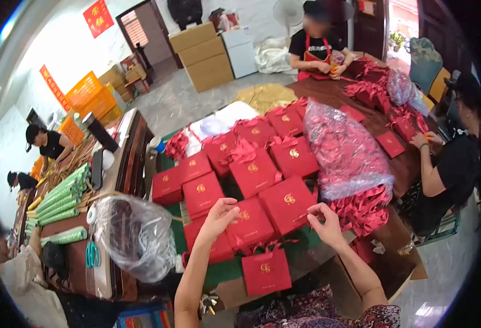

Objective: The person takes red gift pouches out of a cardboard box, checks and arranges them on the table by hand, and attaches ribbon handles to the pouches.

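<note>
Several red gift boxes with gold emblems stand packed together in front of me. Over the near boxes hovers my left hand (220, 217), its fingers loosely curved and apart, holding nothing that I can see. The closest box to it is a red box (247, 221) just beyond its fingertips. My right hand (324, 223) is at the right edge of a large red box (289, 205), thumb and forefinger apart; whether they touch it I cannot tell. Nearest to my body, a single red box (266, 272) has a red ribbon at its top.
A clear plastic bag of red ribbons (347, 147) lies right of the boxes. To the left are a clear plastic bag (139, 238), teal scissors (91, 254) and green rolls (62, 194). Co-workers sit around; one (319, 49) works across the table, another (448, 147) at right.
</note>
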The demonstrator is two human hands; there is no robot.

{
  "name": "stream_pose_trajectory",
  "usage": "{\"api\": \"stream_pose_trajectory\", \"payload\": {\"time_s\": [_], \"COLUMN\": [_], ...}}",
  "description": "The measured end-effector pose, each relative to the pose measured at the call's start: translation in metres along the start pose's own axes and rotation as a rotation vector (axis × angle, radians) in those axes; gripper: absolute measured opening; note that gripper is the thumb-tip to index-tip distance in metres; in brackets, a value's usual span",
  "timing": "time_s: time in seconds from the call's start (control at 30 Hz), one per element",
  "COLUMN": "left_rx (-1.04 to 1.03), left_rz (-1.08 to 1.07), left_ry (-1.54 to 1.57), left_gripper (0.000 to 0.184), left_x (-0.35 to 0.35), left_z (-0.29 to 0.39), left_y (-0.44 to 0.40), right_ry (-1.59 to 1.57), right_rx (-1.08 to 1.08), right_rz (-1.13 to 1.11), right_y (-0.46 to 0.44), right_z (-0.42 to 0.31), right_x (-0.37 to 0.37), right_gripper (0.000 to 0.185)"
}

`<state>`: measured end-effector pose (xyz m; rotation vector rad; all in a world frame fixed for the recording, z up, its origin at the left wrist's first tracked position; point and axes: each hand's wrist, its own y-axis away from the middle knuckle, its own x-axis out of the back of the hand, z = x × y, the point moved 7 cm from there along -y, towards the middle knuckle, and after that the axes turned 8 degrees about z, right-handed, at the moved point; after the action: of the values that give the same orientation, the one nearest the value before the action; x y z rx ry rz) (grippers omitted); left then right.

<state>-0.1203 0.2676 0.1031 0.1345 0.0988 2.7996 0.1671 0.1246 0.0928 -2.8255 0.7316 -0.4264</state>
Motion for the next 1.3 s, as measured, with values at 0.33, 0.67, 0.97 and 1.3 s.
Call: {"api": "stream_pose_trajectory", "payload": {"time_s": [0.33, 0.67, 0.97, 1.3], "left_rx": [-0.165, -0.14, 0.144, 0.081], "left_rz": [-0.189, -0.356, -0.281, -0.26], "left_ry": [-0.196, -0.265, -0.408, -0.325], "left_gripper": [0.031, 0.054, 0.122, 0.116], "left_x": [-0.096, -0.228, -0.356, -0.408], "left_z": [0.002, 0.017, -0.061, -0.085], "left_y": [-0.101, -0.108, -0.127, -0.126], "right_ry": [0.872, 0.921, 0.923, 0.875], "right_rx": [0.516, 0.524, 0.54, 0.57], "right_rz": [0.263, 0.259, 0.368, 0.385], "right_y": [-0.188, -0.209, -0.202, -0.204], "right_z": [0.022, 0.058, 0.058, 0.064], "right_x": [0.048, 0.083, 0.098, 0.133], "right_gripper": [0.077, 0.058, 0.04, 0.037]}}
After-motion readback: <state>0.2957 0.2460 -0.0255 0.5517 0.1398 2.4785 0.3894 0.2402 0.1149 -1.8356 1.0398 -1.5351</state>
